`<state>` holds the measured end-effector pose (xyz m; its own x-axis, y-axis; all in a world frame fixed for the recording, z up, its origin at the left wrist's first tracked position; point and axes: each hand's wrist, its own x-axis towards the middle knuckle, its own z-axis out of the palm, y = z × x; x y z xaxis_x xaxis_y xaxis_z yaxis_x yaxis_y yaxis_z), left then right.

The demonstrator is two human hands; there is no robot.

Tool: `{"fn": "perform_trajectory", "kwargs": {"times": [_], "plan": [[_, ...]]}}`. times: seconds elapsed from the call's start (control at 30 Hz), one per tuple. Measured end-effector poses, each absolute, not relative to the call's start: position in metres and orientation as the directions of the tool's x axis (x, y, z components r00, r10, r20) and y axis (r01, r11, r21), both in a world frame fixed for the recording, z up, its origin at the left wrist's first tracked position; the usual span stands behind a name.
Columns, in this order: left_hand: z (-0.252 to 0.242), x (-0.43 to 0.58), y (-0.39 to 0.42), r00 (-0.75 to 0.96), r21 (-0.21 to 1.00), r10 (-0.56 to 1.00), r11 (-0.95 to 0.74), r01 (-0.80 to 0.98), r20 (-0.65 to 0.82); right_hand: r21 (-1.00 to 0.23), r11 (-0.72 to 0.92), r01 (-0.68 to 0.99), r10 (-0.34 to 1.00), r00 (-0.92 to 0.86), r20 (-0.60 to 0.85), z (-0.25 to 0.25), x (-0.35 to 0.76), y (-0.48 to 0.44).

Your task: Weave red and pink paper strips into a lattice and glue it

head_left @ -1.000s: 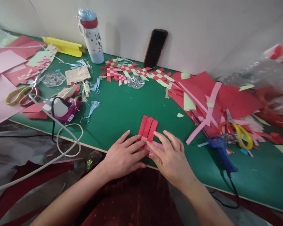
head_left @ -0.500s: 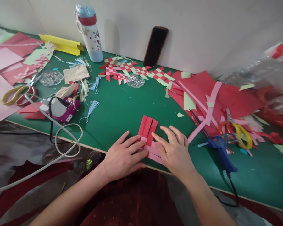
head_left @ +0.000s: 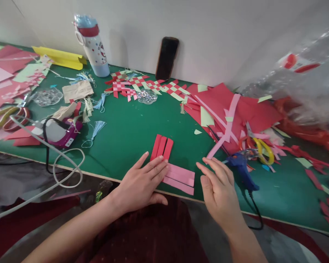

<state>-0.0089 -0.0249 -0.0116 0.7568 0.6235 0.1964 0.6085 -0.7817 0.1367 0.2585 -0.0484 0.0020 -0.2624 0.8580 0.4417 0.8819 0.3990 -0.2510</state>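
Three red paper strips (head_left: 161, 146) lie side by side at the table's front edge, pointing away from me. Pink paper strips (head_left: 181, 177) cross them and stick out to the right. My left hand (head_left: 144, 180) lies flat over the crossing, fingers stretched out, pressing on the paper and hiding how the strips meet. To the right of the pink ends, my right hand (head_left: 219, 186) hovers apart from the paper, holding nothing, its fingers loosely bent and apart. The blue hot glue gun (head_left: 242, 171) lies just beyond it.
Red paper sheets (head_left: 222, 102) and yellow-handled scissors (head_left: 264, 151) are piled at the right. A phone (head_left: 167, 58) leans on the wall by woven paper pieces (head_left: 153, 86). A bottle (head_left: 94, 51), tassels (head_left: 95, 129) and a purple power adapter (head_left: 70, 135) stand left; a white cable (head_left: 63, 138) loops over the edge.
My right hand has moved right, off the pink strips, whose ends now show. My left hand stays on the crossing. The view has shifted to the right.
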Motion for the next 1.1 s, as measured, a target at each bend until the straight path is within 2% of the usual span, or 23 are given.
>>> {"fn": "perform_trajectory", "kwargs": {"times": [0.17, 0.33, 0.47, 0.53, 0.7, 0.8, 0.9, 1.0, 1.07, 1.1], "plan": [[-0.014, -0.008, -0.024, 0.775, 0.074, 0.619, -0.785, 0.615, 0.129, -0.255, 0.365, 0.895, 0.859, -0.218, 0.463, -0.007, 0.28, -0.056], [-0.014, -0.007, -0.024, 0.779, 0.046, 0.615, -0.787, 0.615, 0.119, -0.113, 0.26, 0.959, 0.831, -0.163, 0.532, -0.008, 0.301, -0.043], [-0.016, -0.007, -0.024, 0.784, 0.035, 0.61, -0.791, 0.611, 0.118, -0.015, 0.272, 0.962, 0.883, -0.243, 0.402, -0.002, 0.289, -0.021], [-0.017, -0.008, -0.024, 0.784, 0.031, 0.608, -0.792, 0.61, 0.12, -0.007, 0.282, 0.959, 0.904, -0.264, 0.335, 0.0, 0.28, -0.011], [-0.015, -0.007, -0.024, 0.781, 0.025, 0.615, -0.787, 0.616, 0.111, -0.068, 0.31, 0.948, 0.911, -0.276, 0.308, 0.006, 0.28, 0.003], [-0.014, -0.008, -0.026, 0.774, 0.03, 0.621, -0.782, 0.623, 0.119, -0.151, 0.303, 0.941, 0.874, -0.212, 0.438, 0.014, 0.296, -0.007], [-0.014, -0.012, -0.03, 0.758, 0.028, 0.638, -0.768, 0.64, 0.134, -0.264, 0.188, 0.946, 0.817, -0.002, 0.576, 0.024, 0.318, -0.031], [-0.016, -0.018, -0.035, 0.748, 0.022, 0.648, -0.758, 0.652, 0.142, -0.338, 0.012, 0.941, 0.74, 0.219, 0.636, 0.036, 0.338, -0.06], [-0.017, -0.021, -0.037, 0.744, 0.023, 0.652, -0.754, 0.656, 0.147, -0.492, -0.092, 0.866, 0.671, 0.419, 0.612, 0.045, 0.346, -0.075], [-0.017, -0.022, -0.037, 0.742, 0.023, 0.654, -0.752, 0.659, 0.148, -0.604, -0.088, 0.792, 0.629, 0.514, 0.583, 0.05, 0.348, -0.081]]}}
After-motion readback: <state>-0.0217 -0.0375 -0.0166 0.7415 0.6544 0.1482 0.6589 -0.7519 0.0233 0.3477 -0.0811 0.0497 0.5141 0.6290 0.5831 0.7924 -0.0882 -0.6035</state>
